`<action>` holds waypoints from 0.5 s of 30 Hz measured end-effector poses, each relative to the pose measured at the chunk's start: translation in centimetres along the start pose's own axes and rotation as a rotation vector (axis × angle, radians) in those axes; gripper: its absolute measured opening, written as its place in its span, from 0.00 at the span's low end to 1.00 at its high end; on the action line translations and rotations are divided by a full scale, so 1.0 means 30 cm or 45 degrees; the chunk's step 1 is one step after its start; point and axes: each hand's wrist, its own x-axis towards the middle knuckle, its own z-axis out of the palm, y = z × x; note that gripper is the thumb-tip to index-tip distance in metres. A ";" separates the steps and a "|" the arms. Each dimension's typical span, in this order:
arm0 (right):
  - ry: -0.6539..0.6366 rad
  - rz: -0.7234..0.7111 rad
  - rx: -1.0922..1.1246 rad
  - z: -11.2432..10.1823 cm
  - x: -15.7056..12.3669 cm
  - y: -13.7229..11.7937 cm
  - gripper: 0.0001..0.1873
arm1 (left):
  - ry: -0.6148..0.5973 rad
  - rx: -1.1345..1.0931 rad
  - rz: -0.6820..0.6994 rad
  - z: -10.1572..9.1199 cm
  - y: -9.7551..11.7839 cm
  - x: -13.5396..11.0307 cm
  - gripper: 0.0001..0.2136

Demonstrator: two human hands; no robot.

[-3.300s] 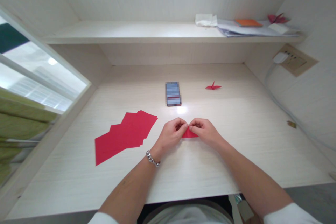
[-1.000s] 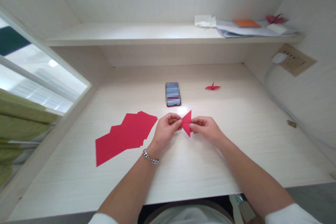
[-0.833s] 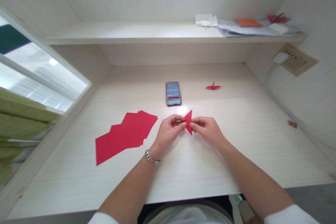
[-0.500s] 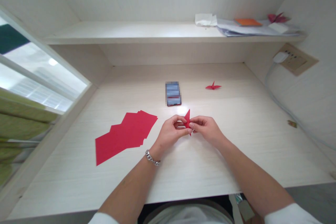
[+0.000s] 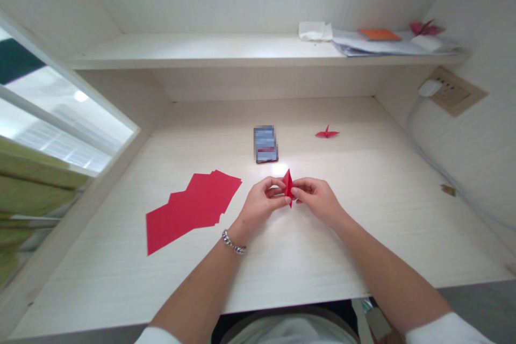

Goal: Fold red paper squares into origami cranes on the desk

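Note:
A narrow piece of folded red origami paper (image 5: 289, 185) stands between my two hands, one point up and one down. My left hand (image 5: 263, 198) pinches it from the left, thumb at its lower part and fingers behind. From the other side my right hand (image 5: 315, 196) grips its right edge between thumb and fingertips. Parts of the paper are hidden by the fingers. To the left lie several red paper sheets (image 5: 193, 201), fanned out flat. A finished red paper crane (image 5: 327, 133) sits farther back on the right.
A phone (image 5: 265, 144) with a blurred screen lies beyond my hands. The shelf (image 5: 193, 45) carries papers (image 5: 363, 45), an orange pad (image 5: 379, 35) and a red folded paper flower or crane (image 5: 426, 28). A white cable (image 5: 427, 156) runs down the right from a wall socket (image 5: 459, 91).
The folded paper has turned slightly between my fingers and shifted a little left, showing more of its front face. Both hands keep nearly the same place.

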 end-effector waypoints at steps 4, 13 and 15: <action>0.120 -0.110 -0.190 0.010 0.000 0.004 0.13 | 0.062 0.157 0.148 0.029 0.011 -0.013 0.11; 0.341 -0.449 -0.520 0.021 -0.026 -0.015 0.10 | 0.220 -0.321 -0.005 0.046 0.018 -0.006 0.16; 0.326 -0.579 -0.640 0.023 -0.032 -0.015 0.12 | 0.201 -0.404 -0.142 0.039 0.019 -0.001 0.15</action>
